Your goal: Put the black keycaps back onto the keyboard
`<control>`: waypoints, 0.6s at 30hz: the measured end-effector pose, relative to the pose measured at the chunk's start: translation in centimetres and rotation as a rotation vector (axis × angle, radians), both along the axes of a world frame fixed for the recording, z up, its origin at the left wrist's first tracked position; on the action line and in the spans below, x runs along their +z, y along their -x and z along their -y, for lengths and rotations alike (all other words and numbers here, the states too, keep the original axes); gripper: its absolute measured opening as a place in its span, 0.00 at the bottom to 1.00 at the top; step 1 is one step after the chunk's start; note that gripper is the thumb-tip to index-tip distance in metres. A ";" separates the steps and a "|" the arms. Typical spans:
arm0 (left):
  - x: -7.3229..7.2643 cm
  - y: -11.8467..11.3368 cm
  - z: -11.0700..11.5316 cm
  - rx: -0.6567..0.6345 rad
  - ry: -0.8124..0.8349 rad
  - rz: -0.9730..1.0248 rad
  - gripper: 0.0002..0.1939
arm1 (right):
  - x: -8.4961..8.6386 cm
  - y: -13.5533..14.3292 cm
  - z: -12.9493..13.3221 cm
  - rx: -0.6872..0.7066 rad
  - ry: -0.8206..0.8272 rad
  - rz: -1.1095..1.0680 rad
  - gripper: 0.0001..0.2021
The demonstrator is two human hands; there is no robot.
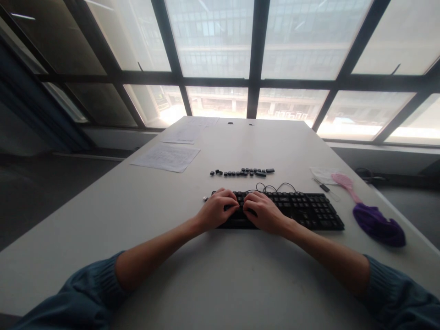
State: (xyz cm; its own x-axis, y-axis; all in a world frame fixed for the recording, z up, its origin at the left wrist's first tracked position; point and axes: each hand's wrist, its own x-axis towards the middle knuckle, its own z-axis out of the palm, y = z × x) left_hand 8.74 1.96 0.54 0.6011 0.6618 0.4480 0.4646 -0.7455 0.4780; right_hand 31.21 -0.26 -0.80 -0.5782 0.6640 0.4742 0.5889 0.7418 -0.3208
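A black keyboard (309, 208) lies on the white table, several keys gone from its lower middle. Over its left part, my left hand (217, 208) is closed, thumb and fingertips drawn together at the keys. Close beside it, my right hand (263, 211) is also closed, its curled fingertips down among the keys. Whatever either hand pinches is too small and covered to make out. Behind the keyboard, loose black keycaps (238, 173) lie in uneven rows, with a longer keycap (270, 170) at their right end.
The keyboard's thin cable (264, 187) loops behind it. To the right lie a pink-handled brush (346, 183), a purple cloth (378, 225) and a small black stick (324, 188) by a clear bag (318, 174). Printed papers (168, 157) rest at the left on the table (154, 201).
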 end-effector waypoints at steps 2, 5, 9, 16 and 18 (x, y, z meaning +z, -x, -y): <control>0.2 0.1 -0.5 0.038 -0.011 0.041 0.06 | 0.0 0.0 0.0 0.003 0.008 -0.005 0.04; 0.3 1.0 -2.2 0.111 -0.047 0.084 0.07 | 0.1 0.0 0.1 0.002 0.006 -0.027 0.03; 0.6 2.8 -5.4 0.246 -0.061 0.111 0.08 | 1.0 -0.6 -0.4 -0.078 -0.001 -0.077 0.05; 2.6 1.4 -11.8 0.373 -0.039 -0.062 0.09 | 4.0 -2.7 -7.8 -0.351 0.041 0.064 0.06; 2.8 -0.5 -13.8 0.342 -0.016 -0.119 0.07 | 4.4 -2.8 -10.8 -0.426 0.069 0.161 0.08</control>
State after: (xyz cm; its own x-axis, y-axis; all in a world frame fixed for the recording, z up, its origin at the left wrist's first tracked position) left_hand 9.23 15.72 3.30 0.3946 0.8269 0.4006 0.7400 -0.5445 0.3949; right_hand 34.05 10.51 3.57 -0.3099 0.8852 0.3469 0.8831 0.4032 -0.2400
